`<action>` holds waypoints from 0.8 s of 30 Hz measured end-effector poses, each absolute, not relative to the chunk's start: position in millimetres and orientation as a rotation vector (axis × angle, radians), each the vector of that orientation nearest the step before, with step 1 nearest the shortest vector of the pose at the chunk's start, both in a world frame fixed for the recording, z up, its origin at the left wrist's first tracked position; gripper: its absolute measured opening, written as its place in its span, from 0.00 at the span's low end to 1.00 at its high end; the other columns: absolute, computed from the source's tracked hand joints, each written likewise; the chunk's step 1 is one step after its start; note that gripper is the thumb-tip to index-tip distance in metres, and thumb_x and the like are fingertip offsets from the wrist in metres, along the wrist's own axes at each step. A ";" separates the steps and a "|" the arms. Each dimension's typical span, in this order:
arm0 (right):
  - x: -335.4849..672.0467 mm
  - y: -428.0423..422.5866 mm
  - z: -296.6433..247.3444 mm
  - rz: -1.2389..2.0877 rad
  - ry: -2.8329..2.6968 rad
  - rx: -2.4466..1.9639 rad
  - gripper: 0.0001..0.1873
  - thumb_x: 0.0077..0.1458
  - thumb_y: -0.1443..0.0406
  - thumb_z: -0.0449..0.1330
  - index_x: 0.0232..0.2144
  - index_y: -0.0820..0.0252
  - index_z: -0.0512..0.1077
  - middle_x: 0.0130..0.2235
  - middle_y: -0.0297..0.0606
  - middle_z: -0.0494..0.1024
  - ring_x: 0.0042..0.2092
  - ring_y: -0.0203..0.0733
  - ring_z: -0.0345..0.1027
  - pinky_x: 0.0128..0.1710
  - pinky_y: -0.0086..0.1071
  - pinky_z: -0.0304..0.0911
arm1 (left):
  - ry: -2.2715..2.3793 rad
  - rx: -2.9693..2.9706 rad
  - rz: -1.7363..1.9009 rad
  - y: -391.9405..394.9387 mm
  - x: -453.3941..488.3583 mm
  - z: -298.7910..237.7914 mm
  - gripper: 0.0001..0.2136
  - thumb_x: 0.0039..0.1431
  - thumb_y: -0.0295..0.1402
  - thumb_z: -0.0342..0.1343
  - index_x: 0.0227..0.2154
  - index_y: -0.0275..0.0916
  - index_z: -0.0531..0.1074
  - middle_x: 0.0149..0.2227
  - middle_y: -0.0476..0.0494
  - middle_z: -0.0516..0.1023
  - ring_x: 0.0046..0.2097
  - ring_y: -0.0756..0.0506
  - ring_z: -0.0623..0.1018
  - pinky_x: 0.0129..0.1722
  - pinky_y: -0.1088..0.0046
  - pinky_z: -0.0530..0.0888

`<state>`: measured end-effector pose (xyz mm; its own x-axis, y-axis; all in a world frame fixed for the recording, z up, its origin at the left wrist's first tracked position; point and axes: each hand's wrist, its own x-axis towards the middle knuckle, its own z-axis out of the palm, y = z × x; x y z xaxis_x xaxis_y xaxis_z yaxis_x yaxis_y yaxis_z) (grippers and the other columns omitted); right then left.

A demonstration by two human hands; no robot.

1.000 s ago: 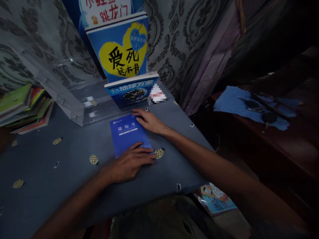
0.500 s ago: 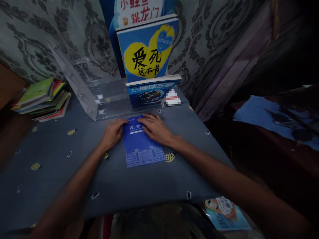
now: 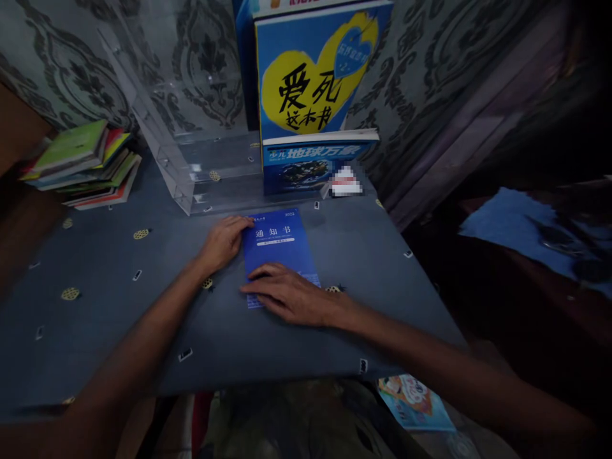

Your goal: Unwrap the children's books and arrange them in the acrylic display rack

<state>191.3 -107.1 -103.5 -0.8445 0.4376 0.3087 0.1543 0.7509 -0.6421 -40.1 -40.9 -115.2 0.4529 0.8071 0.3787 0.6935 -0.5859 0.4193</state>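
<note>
Head view: blue rectangular paper booklet (image 3: 278,251); right hand (image 3: 297,296) spread at six o'clock, left hand (image 3: 224,242), grip unclear, ten; uneven pressure could skew it.

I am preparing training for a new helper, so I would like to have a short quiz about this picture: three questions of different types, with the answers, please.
1. Which hand lies across the lower part of the blue booklet?
2. True or false: the blue booklet is standing upright.
3. Choose one. The big heart on the cover of the standing book is: A) red, B) yellow, C) green.

Key:
1. The right hand; the left hand is at the booklet's upper left edge.
2. False; it lies flat on the table.
3. B.
</note>
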 end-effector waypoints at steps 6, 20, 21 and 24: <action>203.5 -131.0 -103.8 1.002 -2.473 -0.361 0.18 0.68 0.71 0.52 0.56 0.61 0.74 0.52 0.47 0.79 0.62 0.45 0.65 0.59 0.43 0.67 | 1.321 2.504 0.783 -41.8 -40.4 -114.8 0.19 0.60 0.19 0.45 0.47 0.40 0.76 0.52 0.42 0.82 0.53 0.42 0.79 0.57 0.57 0.74; 267.1 -129.1 -94.6 1.095 -2.231 -0.742 0.15 0.68 0.64 0.54 0.48 0.59 0.79 0.35 0.41 0.80 0.37 0.40 0.73 0.38 0.33 0.69 | 1.315 2.540 0.765 -44.5 -38.6 -112.9 0.15 0.64 0.23 0.44 0.46 0.40 0.73 0.51 0.41 0.80 0.53 0.42 0.78 0.56 0.58 0.73; 267.5 -126.7 -94.9 1.094 -2.221 -0.793 0.15 0.68 0.63 0.54 0.47 0.59 0.79 0.35 0.41 0.80 0.35 0.39 0.73 0.35 0.32 0.68 | 1.326 2.542 0.756 -45.1 -37.5 -112.0 0.14 0.66 0.26 0.44 0.47 0.39 0.73 0.51 0.40 0.80 0.53 0.42 0.77 0.56 0.58 0.72; 262.1 -114.7 -95.0 1.029 -2.200 -1.003 0.15 0.67 0.61 0.55 0.48 0.59 0.79 0.37 0.40 0.81 0.32 0.37 0.72 0.32 0.30 0.65 | 1.435 2.552 0.692 -45.7 -33.7 -109.0 0.13 0.70 0.37 0.47 0.51 0.38 0.71 0.51 0.37 0.77 0.52 0.39 0.75 0.55 0.57 0.71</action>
